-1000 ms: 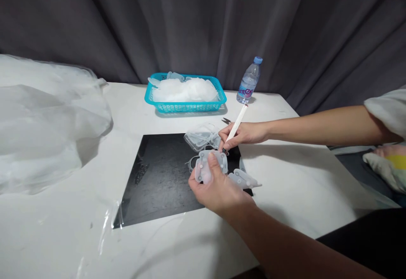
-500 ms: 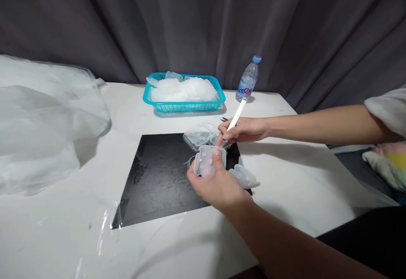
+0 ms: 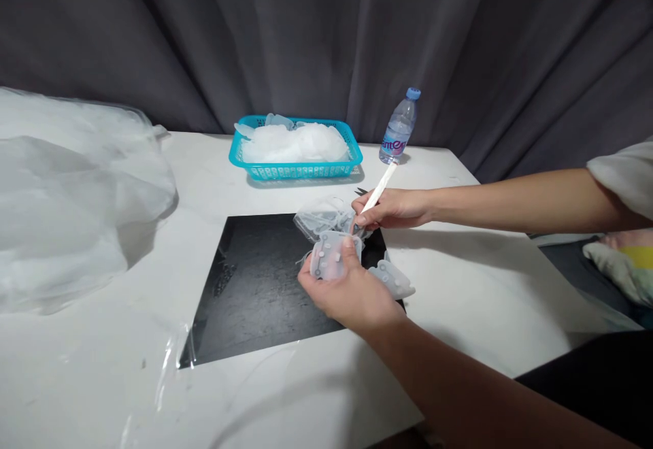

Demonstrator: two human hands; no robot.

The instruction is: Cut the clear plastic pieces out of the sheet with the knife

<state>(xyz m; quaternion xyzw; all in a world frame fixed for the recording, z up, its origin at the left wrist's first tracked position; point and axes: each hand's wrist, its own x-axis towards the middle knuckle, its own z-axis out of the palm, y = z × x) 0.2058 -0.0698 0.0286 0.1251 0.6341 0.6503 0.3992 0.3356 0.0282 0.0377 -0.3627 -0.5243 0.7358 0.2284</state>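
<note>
My left hand (image 3: 357,292) grips a translucent, frosted plastic piece (image 3: 329,256) with small round studs, thumb on its face and fingers beneath. My right hand (image 3: 390,208) pinches a slim white-handled tool (image 3: 378,187) like a pen; its tip points down at the piece's upper right edge and cannot be made out clearly. Behind the held piece lies a pile of similar clear plastic pieces (image 3: 321,218). Another studded piece (image 3: 392,279) rests right of my left hand. All this is above a black mat (image 3: 255,292).
A blue basket (image 3: 300,171) full of whitish translucent pieces stands at the back. Right of it is a water bottle (image 3: 398,129). Dark pointed tips (image 3: 361,192) show beside my right hand. A large white plastic bag (image 3: 76,197) covers the table's (image 3: 127,374) left side.
My left hand has shifted slightly left and up with the plastic piece. The white-handled tool has moved slightly, its tip still by the piece's edge.
</note>
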